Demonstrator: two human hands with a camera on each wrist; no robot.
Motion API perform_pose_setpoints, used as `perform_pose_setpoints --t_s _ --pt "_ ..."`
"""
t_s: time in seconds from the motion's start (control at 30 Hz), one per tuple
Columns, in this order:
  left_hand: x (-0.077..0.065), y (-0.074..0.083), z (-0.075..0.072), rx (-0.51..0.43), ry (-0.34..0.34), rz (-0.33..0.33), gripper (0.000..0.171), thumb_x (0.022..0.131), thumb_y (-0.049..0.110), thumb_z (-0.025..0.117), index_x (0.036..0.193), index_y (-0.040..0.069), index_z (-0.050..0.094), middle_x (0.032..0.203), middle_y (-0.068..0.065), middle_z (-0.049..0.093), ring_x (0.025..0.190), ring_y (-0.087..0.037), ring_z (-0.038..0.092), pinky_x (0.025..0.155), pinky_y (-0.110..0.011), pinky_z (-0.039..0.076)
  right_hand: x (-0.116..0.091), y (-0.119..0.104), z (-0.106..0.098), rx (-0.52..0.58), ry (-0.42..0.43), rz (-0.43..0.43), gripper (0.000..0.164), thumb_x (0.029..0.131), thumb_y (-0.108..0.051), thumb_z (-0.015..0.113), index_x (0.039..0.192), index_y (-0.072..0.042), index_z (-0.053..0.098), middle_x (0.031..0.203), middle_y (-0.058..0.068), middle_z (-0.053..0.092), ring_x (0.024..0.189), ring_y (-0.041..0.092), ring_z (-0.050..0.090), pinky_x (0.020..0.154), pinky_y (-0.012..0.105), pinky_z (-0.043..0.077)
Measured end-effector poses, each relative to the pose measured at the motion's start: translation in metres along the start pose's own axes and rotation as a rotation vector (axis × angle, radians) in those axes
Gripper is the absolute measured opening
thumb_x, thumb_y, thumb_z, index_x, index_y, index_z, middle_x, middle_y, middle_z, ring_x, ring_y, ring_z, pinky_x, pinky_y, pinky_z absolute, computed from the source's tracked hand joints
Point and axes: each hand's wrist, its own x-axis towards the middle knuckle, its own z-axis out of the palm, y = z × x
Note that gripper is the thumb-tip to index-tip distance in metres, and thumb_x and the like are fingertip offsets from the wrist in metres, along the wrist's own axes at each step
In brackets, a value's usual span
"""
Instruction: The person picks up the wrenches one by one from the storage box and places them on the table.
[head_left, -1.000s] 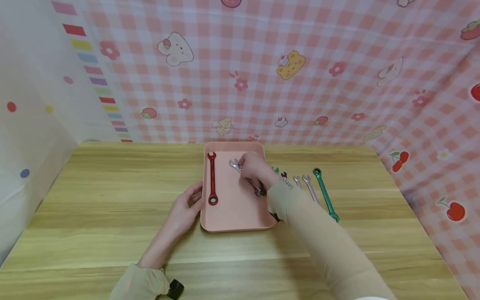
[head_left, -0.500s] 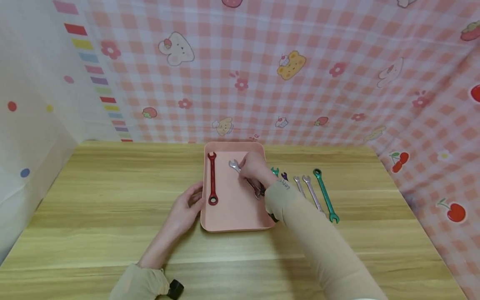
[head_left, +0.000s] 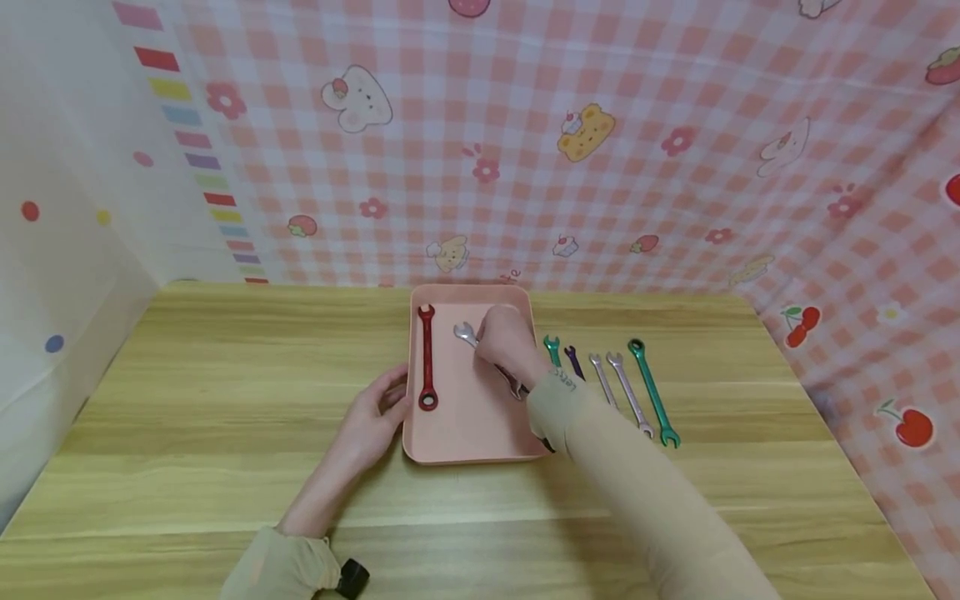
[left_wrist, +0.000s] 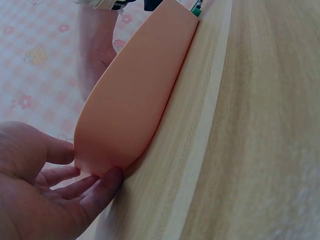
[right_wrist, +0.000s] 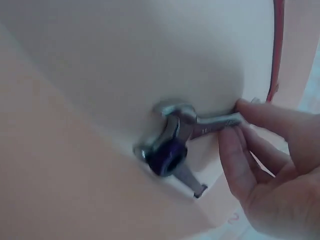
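Note:
My right hand (head_left: 512, 337) reaches into the pink tray (head_left: 457, 442) and pinches a silver wrench (right_wrist: 217, 125) between thumb and fingers. The open end of this wrench (head_left: 465, 332) points to the far left in the head view. Under and beside it, in the right wrist view, lie other wrenches, one with a purple ring end (right_wrist: 167, 157). A red wrench (head_left: 428, 358) lies along the tray's left side. My left hand (head_left: 371, 421) rests against the tray's left wall, its spread fingers touching the outside in the left wrist view.
Right of the tray, a row of wrenches lies on the wooden table (head_left: 225, 400): a short green one (head_left: 553, 350), a purple one (head_left: 573, 362), two silver ones (head_left: 628, 392) and a long green one (head_left: 654, 392). A checked cloth (head_left: 480, 125) hangs behind.
My right hand has shifted slightly left in the tray with the silver wrench. More of the wrenches on the table shows beside the sleeve. My left hand stays at the tray's wall.

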Motion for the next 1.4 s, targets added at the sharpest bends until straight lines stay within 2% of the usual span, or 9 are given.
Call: perform_pose_setpoints --t_s 0.1,0.2,0.37,0.47,0.67,0.8,1.03,1.2,1.4 --pt "0.001 0.001 0.000 -0.004 -0.004 -0.002 0.055 0.109 0.004 0.049 0.162 -0.002 0.034 0.165 -0.025 0.042 0.153 -0.042 0.046 0.124 -0.052 0.046 -0.004 -0.002 0.000 -0.035 0.032 -0.022 0.006 0.088 0.000 0.073 0.087 -0.006 0.075 0.081 0.006 0.072 0.070 0.017 0.062 0.055 0.019 0.046" --pt "0.002 0.001 0.000 -0.004 -0.005 -0.008 0.055 0.109 0.005 0.048 0.162 -0.001 0.034 0.166 -0.025 0.042 0.153 -0.041 0.046 0.123 -0.052 0.046 -0.005 -0.004 0.000 -0.057 0.030 -0.021 0.005 0.088 -0.005 0.075 0.086 -0.004 0.071 0.077 0.005 0.064 0.068 0.017 0.059 0.054 0.020 0.043" --pt "0.001 -0.002 0.002 0.014 -0.005 -0.004 0.055 0.109 0.005 0.049 0.161 -0.001 0.035 0.165 -0.025 0.043 0.152 -0.041 0.047 0.123 -0.051 0.046 -0.005 -0.003 0.002 -0.028 -0.031 0.033 0.025 0.088 -0.020 0.083 0.099 -0.003 0.067 0.086 0.006 0.063 0.077 0.018 0.060 0.063 0.022 0.046" --pt "0.001 -0.003 0.003 0.025 -0.006 -0.002 0.054 0.109 0.005 0.049 0.161 -0.002 0.035 0.165 -0.025 0.043 0.151 -0.041 0.048 0.124 -0.051 0.046 -0.004 -0.002 0.003 -0.045 -0.057 0.032 0.030 0.088 -0.025 0.083 0.102 -0.003 0.067 0.087 0.006 0.063 0.078 0.018 0.060 0.066 0.023 0.046" --pt "0.002 -0.003 0.002 0.027 0.000 -0.002 0.054 0.109 0.005 0.049 0.161 -0.001 0.036 0.164 -0.025 0.044 0.150 -0.041 0.049 0.123 -0.051 0.047 -0.003 0.002 0.003 -0.001 -0.106 0.007 0.020 0.091 -0.022 0.079 0.093 -0.006 0.068 0.078 0.002 0.058 0.071 0.017 0.057 0.062 0.023 0.044" --pt "0.002 -0.002 0.001 0.027 0.005 0.012 0.054 0.108 0.004 0.050 0.160 -0.002 0.037 0.163 -0.026 0.045 0.149 -0.042 0.050 0.123 -0.052 0.047 -0.002 0.003 0.004 0.033 -0.104 -0.014 0.016 0.093 -0.021 0.078 0.097 -0.007 0.070 0.090 0.004 0.066 0.079 0.018 0.060 0.064 0.023 0.046" --pt "0.001 -0.003 0.001 0.027 0.012 0.006 0.054 0.108 0.004 0.050 0.160 -0.002 0.037 0.163 -0.027 0.045 0.149 -0.043 0.050 0.122 -0.052 0.047 -0.002 -0.001 0.004 0.051 -0.126 -0.145 0.008 0.098 -0.012 0.071 0.104 -0.007 0.073 0.100 0.008 0.073 0.079 0.016 0.063 0.062 0.020 0.050" --pt "0.000 -0.003 0.001 0.021 0.006 0.009 0.053 0.108 0.005 0.050 0.160 -0.002 0.038 0.163 -0.026 0.045 0.149 -0.042 0.050 0.122 -0.052 0.047 -0.003 0.002 0.002 0.153 -0.124 -0.147 0.015 0.097 -0.009 0.071 0.110 -0.003 0.073 0.102 0.011 0.072 0.079 0.014 0.061 0.062 0.018 0.049" --pt "0.001 -0.003 0.000 0.023 0.013 0.012 0.053 0.108 0.004 0.050 0.160 -0.002 0.038 0.163 -0.027 0.046 0.149 -0.043 0.050 0.122 -0.053 0.048 0.002 0.007 -0.004 0.291 -0.093 -0.148 0.020 0.099 -0.010 0.069 0.117 -0.001 0.073 0.091 0.007 0.070 0.064 0.009 0.054 0.052 0.017 0.044"
